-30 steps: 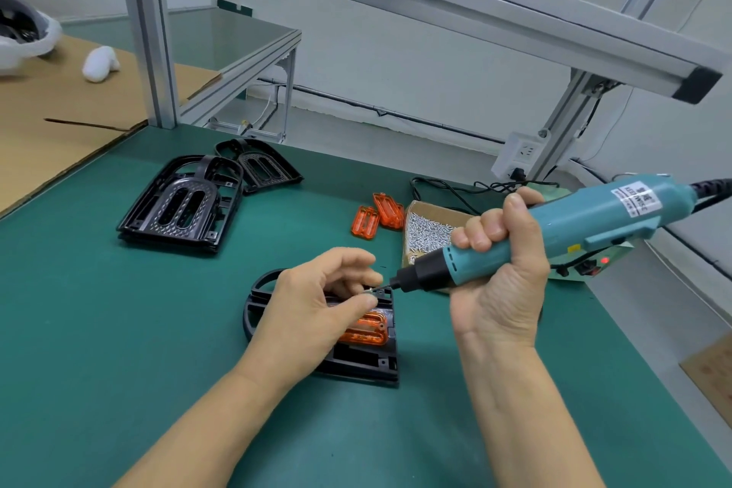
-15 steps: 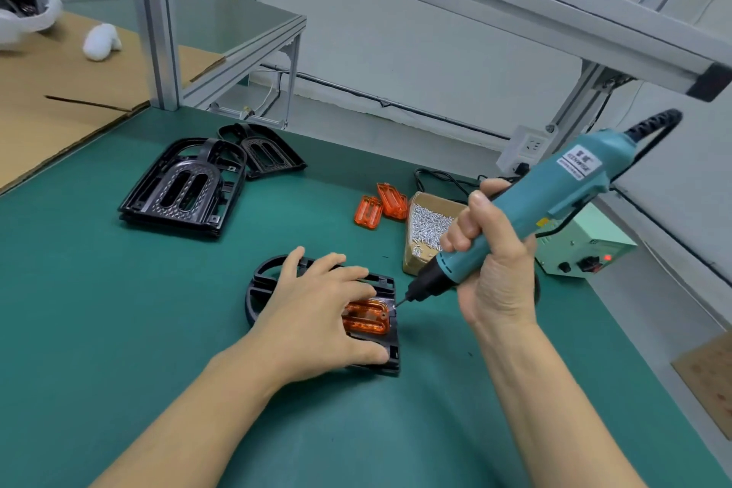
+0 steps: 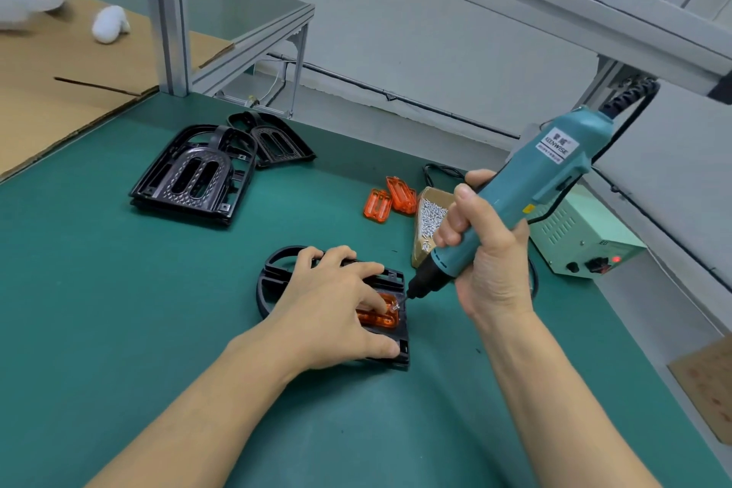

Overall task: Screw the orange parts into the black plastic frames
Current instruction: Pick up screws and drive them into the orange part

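Observation:
A black plastic frame lies on the green mat in front of me with an orange part seated in it. My left hand lies flat over the frame, fingers spread, thumb at its near edge and a fingertip on the orange part. My right hand grips a teal electric screwdriver, tilted down to the left. Its tip meets a screw at the orange part's right end.
A stack of black frames and another frame lie at the back left. Two loose orange parts sit beside a cardboard box of screws. A pale power supply stands at the right. Aluminium posts rise behind.
My left hand dropped from the driver's tip and flattened onto the frame. My right hand swung the screwdriver from level to steeply tilted and lowered its tip to the orange part.

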`<state>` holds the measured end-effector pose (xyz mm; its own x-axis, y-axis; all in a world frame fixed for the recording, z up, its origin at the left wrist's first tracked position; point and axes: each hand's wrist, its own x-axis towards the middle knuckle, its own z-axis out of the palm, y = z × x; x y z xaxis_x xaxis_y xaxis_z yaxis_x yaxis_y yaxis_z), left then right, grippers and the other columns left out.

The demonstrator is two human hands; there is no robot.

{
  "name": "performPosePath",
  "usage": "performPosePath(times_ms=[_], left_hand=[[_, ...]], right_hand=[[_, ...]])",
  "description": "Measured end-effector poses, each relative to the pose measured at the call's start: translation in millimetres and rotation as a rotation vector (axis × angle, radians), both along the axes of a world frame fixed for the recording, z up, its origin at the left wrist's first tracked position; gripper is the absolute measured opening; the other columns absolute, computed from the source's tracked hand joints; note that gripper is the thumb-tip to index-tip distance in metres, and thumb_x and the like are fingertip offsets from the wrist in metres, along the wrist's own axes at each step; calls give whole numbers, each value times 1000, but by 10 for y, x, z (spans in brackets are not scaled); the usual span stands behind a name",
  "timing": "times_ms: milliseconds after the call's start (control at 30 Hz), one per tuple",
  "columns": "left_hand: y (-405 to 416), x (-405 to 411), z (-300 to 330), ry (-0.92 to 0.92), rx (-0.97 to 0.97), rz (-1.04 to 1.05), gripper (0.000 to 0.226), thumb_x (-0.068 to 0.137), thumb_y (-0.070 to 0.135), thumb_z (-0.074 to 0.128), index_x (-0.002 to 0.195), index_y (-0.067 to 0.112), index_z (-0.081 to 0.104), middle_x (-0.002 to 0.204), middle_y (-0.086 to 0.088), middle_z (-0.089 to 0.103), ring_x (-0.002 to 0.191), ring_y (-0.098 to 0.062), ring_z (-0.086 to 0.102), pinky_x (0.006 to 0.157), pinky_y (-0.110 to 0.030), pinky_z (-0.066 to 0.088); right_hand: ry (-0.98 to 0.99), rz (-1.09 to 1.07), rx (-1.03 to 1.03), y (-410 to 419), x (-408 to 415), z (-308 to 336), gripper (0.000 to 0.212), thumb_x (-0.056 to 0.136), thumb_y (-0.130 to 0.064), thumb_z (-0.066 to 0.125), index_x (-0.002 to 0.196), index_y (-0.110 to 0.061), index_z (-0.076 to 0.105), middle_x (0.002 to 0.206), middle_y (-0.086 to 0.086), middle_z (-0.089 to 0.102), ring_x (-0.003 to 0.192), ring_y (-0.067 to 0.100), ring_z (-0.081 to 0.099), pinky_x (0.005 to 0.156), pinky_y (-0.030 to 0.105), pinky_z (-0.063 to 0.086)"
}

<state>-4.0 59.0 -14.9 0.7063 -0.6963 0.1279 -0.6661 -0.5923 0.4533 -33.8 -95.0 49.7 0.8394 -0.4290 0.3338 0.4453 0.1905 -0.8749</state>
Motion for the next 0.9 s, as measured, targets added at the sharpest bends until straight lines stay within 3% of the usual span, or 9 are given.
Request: performPosePath(times_ms=[400,633,900], left_hand=[[-2,-5,6,2,8,2,54,67,71,59,114,44,64,150,22,30,137,-7,11,106,-34,2],[-3,-4,12,8,12,1,53,68,72,59,113,44,65,150,23,30,137,-7,12,106,-34,3],[-7,-10,18,10,23,10,53,67,73,58,112,44,65,149,24,30,136,-7,12,106,-34,3]], right_hand=[[16,213,-268,101,132,31,17,82,-8,61,94,-19,59,50,-5,43,42,15,36,51,23,40],[-3,155,-165,35,72,-26,22,81,-7,62,95,-22,55,53,-1,40,46,17,35,52,28,35],[-22,195,-225,32,65,-32,16,82,-5,63,84,-17,51,52,-1,43,43,16,37,51,27,37]])
